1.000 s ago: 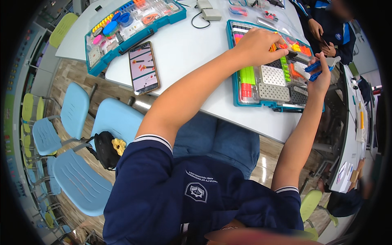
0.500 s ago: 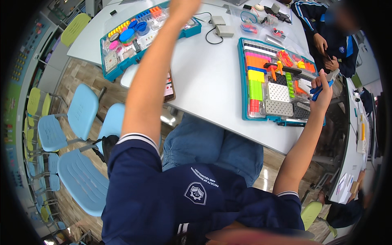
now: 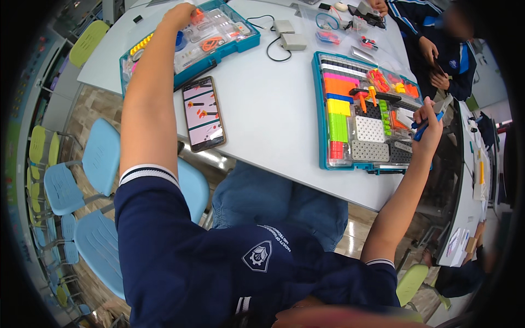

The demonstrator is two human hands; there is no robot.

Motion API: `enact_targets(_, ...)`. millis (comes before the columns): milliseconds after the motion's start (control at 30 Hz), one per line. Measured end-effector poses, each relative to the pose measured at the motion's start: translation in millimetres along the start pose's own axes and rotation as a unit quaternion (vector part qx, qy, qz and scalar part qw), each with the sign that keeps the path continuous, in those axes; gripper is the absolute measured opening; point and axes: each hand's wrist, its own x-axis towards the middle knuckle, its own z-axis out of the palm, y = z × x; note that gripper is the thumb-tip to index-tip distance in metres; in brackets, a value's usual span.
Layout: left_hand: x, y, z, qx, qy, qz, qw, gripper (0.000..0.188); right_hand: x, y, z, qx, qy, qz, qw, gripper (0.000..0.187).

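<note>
Right hand: fingers wrapped around the blue handles of one hand tool, clamped on it; the tool's grey end points up and away to the right. Hand + tool sit over the right edge of the right teal case. Left hand: arm stretched out to the far side of the left teal case, fingertips at the orange parts, touching or just above; can't tell if the fingers are closed on one, and can't count those parts. Counts: 2 teal cases, both open, well apart on the white table; 1 phone, screen lit, between the cases but near the left one, by the near edge; 2 grey boxes with a black cable, past the phone; 1 orange coil in the left case. Right case: 1 black bar lying across the contents, 2 orange pieces at its left part; 1 white perforated plate with 1 grey plate just nearer.
</note>
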Motion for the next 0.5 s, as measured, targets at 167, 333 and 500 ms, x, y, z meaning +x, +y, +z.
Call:
enact_targets(167, 0.9, 10.6, -2.9, 0.123, 0.027, 0.048, 0.991, 0.024, -1.9, -1.8, -1.0, -0.025, 0.001, -0.002, 1.0, 0.019)
enact_targets(333, 4.3, 11.3, 0.5, 0.199, 0.052, 0.047, 0.978, 0.022, -2.4, -1.8, 1.1, -0.026, 0.003, 0.003, 1.0, 0.019)
enact_targets(500, 6.0, 12.8, 1.0, 0.204, 0.009, 0.027, 0.979, 0.024, -3.8, -1.8, 2.0, -0.026, -0.002, 0.01, 1.0, 0.019)
